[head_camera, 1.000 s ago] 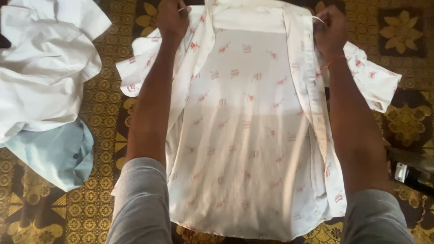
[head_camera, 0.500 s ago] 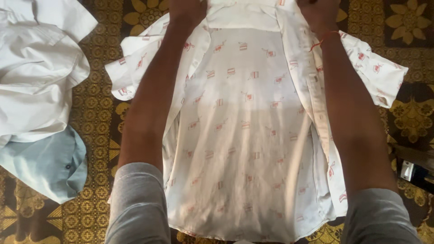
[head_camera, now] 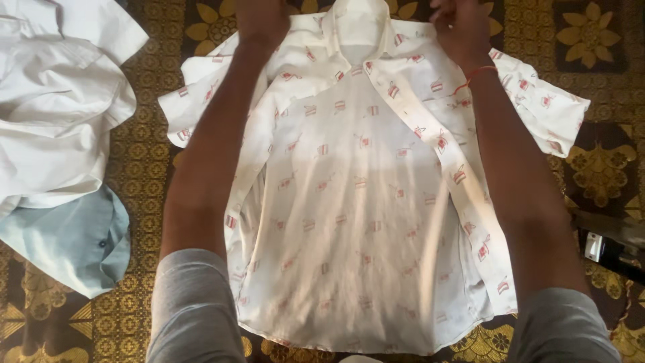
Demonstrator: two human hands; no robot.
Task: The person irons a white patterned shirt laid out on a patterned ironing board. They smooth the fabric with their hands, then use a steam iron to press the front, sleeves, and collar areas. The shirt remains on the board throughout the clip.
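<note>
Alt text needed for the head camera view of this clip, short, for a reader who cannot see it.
Two bare hands, left hand and right hand, grip the shoulders of a white printed shirt beside its collar; it lies open on a gold and brown patterned cloth. To the left lie a plain white shirt and a light blue garment.

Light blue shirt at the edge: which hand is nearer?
Left. The left hand grips the printed shirt near its collar, on the light blue shirt's side; the right hand is farther across.

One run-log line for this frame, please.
left hand: gripping shirt shoulder | right hand: gripping other shoulder | printed shirt: open, flat on patterned cloth | white and blue garments: left
</note>
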